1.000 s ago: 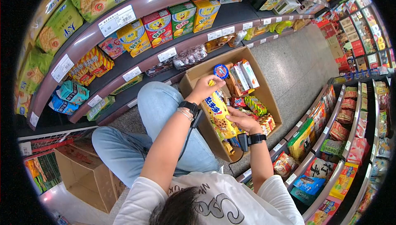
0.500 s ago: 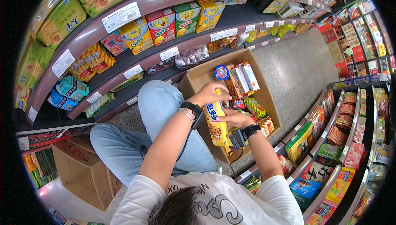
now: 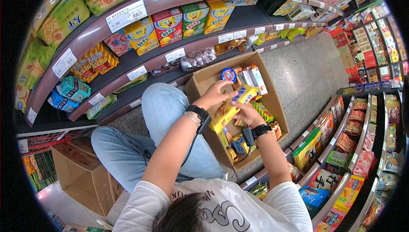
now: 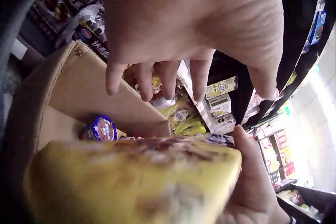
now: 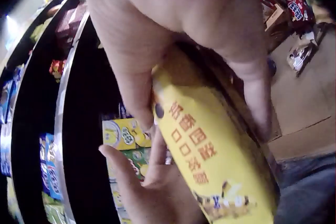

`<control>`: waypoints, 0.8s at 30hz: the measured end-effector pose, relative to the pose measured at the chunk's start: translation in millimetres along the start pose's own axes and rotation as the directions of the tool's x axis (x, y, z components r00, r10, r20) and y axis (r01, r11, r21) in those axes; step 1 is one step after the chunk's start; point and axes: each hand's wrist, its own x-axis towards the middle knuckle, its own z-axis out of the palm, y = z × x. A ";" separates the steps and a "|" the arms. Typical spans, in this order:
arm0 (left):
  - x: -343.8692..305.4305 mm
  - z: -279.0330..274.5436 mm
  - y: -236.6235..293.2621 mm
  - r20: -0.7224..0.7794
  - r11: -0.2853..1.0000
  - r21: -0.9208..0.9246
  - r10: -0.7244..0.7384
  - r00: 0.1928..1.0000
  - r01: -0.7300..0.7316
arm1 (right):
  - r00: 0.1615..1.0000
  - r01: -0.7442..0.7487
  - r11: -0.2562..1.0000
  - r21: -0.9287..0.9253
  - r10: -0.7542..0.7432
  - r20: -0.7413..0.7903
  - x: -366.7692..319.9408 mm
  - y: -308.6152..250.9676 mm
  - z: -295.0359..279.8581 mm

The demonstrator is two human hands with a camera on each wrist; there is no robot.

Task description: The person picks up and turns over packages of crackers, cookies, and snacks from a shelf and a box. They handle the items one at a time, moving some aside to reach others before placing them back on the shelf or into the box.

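Note:
My right hand point(image 3: 248, 115) grips a yellow cookie pack point(image 3: 226, 115) by its side, holding it tilted above the cardboard box point(image 3: 202, 76). In the right wrist view the thumb and fingers straddle one end of the cookie pack point(image 5: 205, 150), whose yellow side carries brown lettering. Close to the pack is my left hand point(image 3: 213, 95), its fingers spread. The left wrist view shows that left hand point(image 4: 194, 19) over the pack, with space between its fingertips and the wrapper. A round blue-lidded tub point(image 3: 228, 75) stands in the box, near the left fingers.
Also in the box are upright white boxes point(image 3: 257, 78), a green snack packet point(image 3: 263, 112) and several small packets. Curved shelves of snacks rise in front, with SpongeBob boxes point(image 3: 168, 25). More shelves point(image 3: 328, 168) are at the right. Another cardboard box point(image 3: 81, 181) sits at the left.
The cookie pack has turned, its far end swinging right and its near end left. Both hands held it a second ago; now the left hand has let go and its fingers are spread.

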 end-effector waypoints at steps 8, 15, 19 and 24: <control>-5.4 -2.7 3.0 0.224 0.999 -0.025 0.034 0.974 -0.029 | 0.938 0.296 0.808 0.510 -0.146 -0.314 1.4 -8.5 -5.2; -3.6 -7.1 2.8 0.158 0.995 -0.031 -0.089 0.983 0.095 | 0.922 0.374 0.761 0.531 -0.243 -0.301 -3.2 1.7 1.6; -3.9 -12.6 8.3 0.187 0.906 -0.276 -0.276 0.943 0.320 | 0.866 0.494 0.650 0.578 -0.310 -0.391 -12.2 2.1 -24.2; -5.2 -14.0 17.7 0.241 0.842 -0.380 -0.308 0.920 0.382 | 0.859 0.510 0.624 0.592 -0.330 -0.392 -23.8 3.1 -56.2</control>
